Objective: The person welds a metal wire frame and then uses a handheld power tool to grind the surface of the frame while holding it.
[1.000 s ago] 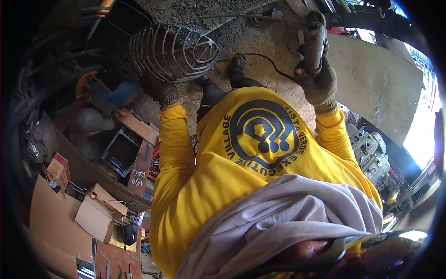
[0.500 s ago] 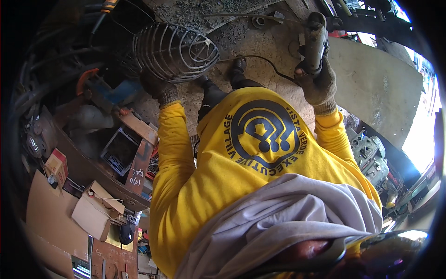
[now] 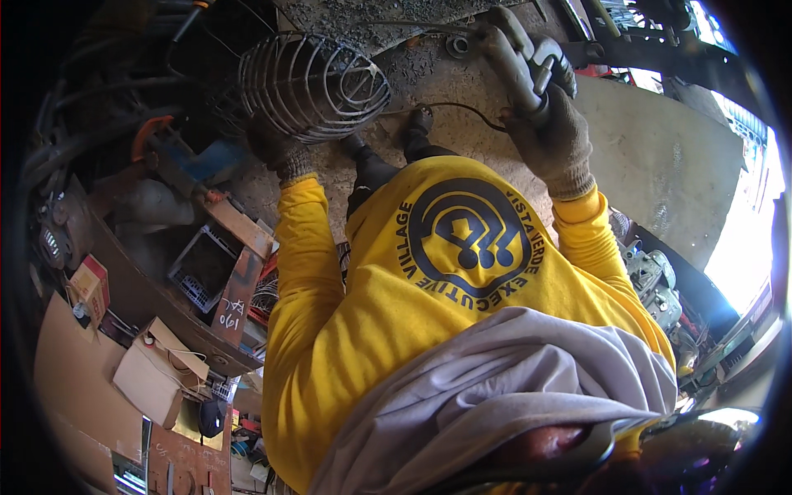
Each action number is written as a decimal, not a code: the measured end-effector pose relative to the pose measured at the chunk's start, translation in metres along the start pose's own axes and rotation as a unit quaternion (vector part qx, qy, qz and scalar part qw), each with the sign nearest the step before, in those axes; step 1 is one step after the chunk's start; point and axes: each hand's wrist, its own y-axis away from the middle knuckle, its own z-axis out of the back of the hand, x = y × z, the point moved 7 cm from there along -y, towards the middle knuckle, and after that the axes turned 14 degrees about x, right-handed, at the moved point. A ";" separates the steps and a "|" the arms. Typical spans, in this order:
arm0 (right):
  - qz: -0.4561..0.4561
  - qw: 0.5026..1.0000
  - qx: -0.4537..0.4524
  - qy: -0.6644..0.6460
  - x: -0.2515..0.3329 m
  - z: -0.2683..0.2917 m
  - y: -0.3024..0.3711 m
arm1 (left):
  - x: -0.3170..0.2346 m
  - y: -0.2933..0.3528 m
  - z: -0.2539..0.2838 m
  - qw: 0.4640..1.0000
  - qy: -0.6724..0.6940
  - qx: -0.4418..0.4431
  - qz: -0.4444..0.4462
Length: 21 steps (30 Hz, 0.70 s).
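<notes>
My left hand (image 3: 279, 153), in a dark knit glove, grips the near left edge of an oval cage (image 3: 330, 122) made of curved metal bars. Some of its fingers are hidden behind the bars. My gloved right hand (image 3: 563, 148) is closed round the handle of a worn grey welding electrode holder (image 3: 505, 62). From the holder's jaw end a thin rod (image 3: 412, 25) reaches left, above and apart from the cage. A dark cable (image 3: 462, 105) runs left from beside my right hand.
An orange-handled tool (image 3: 191, 18) lies at the far left. A blue clamp-like piece (image 3: 210, 161) and a plastic crate (image 3: 198, 289) stand left of my arm. A large flat sheet (image 3: 660, 161) fills the right side; a metal machine part (image 3: 652, 280) sits below it.
My right hand has turned and shifted slightly left, bringing the electrode holder and its rod leftward. My left hand and the cage have stayed almost in place.
</notes>
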 end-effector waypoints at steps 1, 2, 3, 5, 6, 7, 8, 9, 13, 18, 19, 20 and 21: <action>0.008 1.000 -0.009 0.010 0.001 0.000 -0.001 | 0.006 0.002 -0.006 1.000 0.000 -0.002 0.003; 0.014 1.000 -0.019 0.018 0.002 0.001 -0.001 | 0.007 0.001 -0.011 0.999 0.035 0.014 0.004; 0.015 1.000 -0.017 0.018 0.005 0.001 -0.001 | 0.009 0.001 -0.015 0.997 0.071 0.030 0.004; -0.023 0.999 -0.029 0.022 0.005 0.007 0.000 | -0.002 -0.008 -0.012 0.990 0.104 0.077 0.047; -0.022 0.999 -0.028 0.021 0.007 0.009 -0.002 | -0.005 -0.011 -0.009 0.979 0.134 0.120 0.093; -0.041 0.999 -0.001 0.034 0.007 0.006 -0.006 | -0.005 -0.009 -0.008 0.979 0.134 0.120 0.094; -0.058 0.997 0.026 0.048 0.006 0.003 -0.009 | -0.005 -0.009 -0.006 0.985 0.092 0.116 0.083; -0.057 0.997 0.027 0.049 0.005 0.003 -0.010 | -0.005 -0.009 -0.004 0.990 0.049 0.113 0.072; -0.044 0.998 -0.017 0.031 0.008 0.010 -0.007 | 0.007 0.000 -0.004 0.992 0.096 0.051 0.058; -0.031 0.998 -0.054 -0.010 0.007 0.017 -0.004 | -0.013 -0.004 0.008 0.998 0.054 0.026 0.015; -0.030 0.998 -0.055 -0.010 0.001 0.016 -0.002 | -0.011 -0.001 0.006 0.998 0.050 0.018 0.015; -0.052 0.995 -0.045 -0.069 -0.013 0.010 -0.001 | -0.008 0.002 0.005 0.999 0.042 0.012 0.013; -0.074 0.989 -0.035 -0.127 -0.024 0.005 0.000 | -0.005 0.005 0.004 0.999 0.036 0.005 0.012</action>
